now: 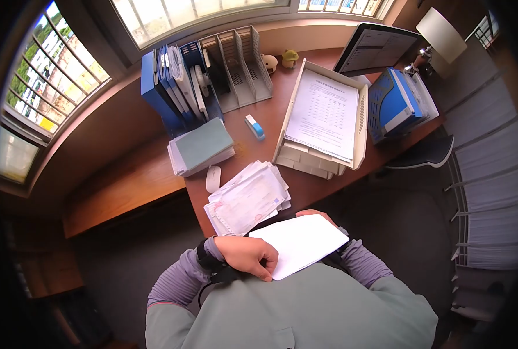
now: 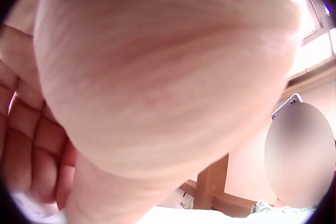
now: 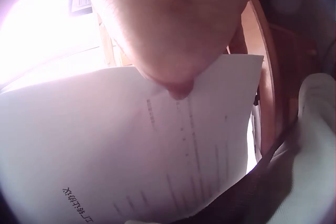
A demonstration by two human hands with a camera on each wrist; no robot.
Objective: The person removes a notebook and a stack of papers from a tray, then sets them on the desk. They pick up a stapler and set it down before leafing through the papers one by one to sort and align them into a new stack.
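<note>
A white sheet of paper is held in front of the body, its blank face up in the head view. My left hand, fingers curled, pinches its near left corner. At the far edge my right hand grips the sheet, mostly hidden behind it. In the right wrist view the thumb of that hand lies against the printed side of the paper. The left palm fills most of the left wrist view. Just beyond the sheet, a pile of loose papers lies on the desk edge.
On the desk are a mouse, a green-covered stack, a blue stapler and a paper tray with printed sheets. File holders stand behind; a monitor and blue folder rack are right.
</note>
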